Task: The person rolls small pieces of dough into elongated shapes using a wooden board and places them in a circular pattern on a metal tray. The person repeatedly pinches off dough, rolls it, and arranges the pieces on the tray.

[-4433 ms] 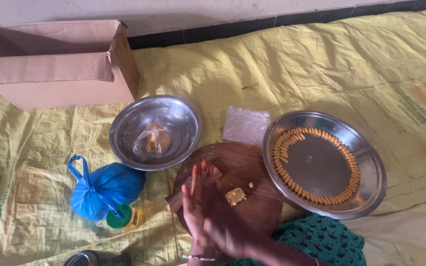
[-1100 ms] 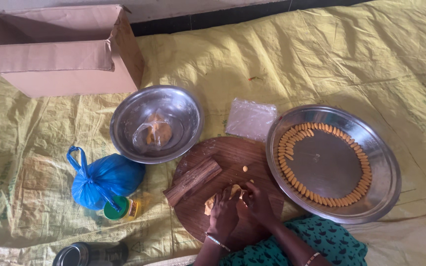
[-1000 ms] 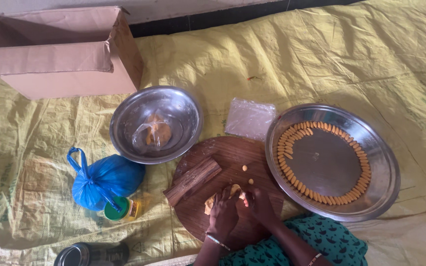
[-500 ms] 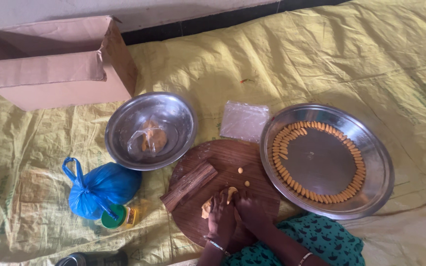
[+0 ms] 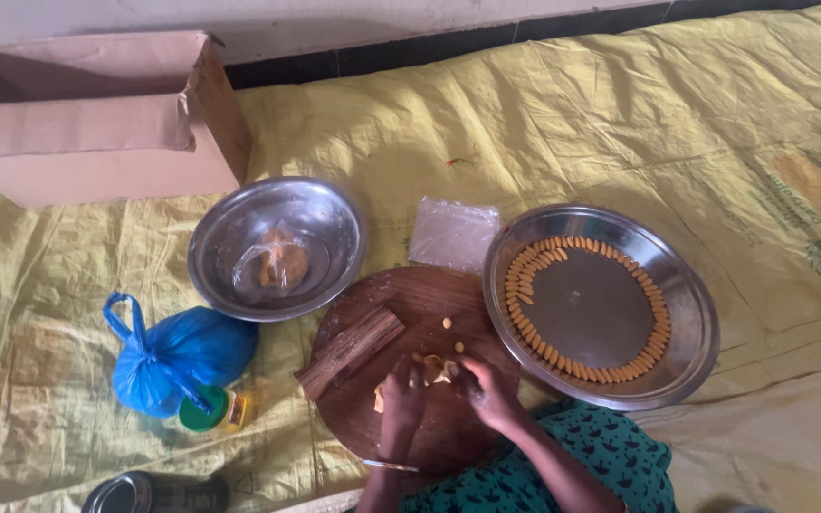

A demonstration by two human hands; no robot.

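Observation:
Both hands meet over a round wooden board (image 5: 429,296). My left hand (image 5: 399,399) and my right hand (image 5: 488,388) pinch a small lump of yellow dough (image 5: 432,369) between their fingertips. Two tiny dough pieces (image 5: 452,334) lie loose on the board just beyond the hands. A ridged wooden block (image 5: 349,351) rests on the board's left side. To the right stands a wide steel plate (image 5: 601,380) with a ring of small shaped dough pieces (image 5: 527,329) around its flat centre.
A steel bowl (image 5: 320,209) holding a plastic bag with dough sits behind the board. A knotted blue plastic bag (image 5: 178,356), a green-capped bottle (image 5: 211,410), a dark tin (image 5: 154,494), a clear plastic sheet (image 5: 453,233) and an open cardboard box (image 5: 97,114) lie on the yellow cloth.
My hands have stayed together over the board, working the dough lump. Only the camera view has shifted slightly.

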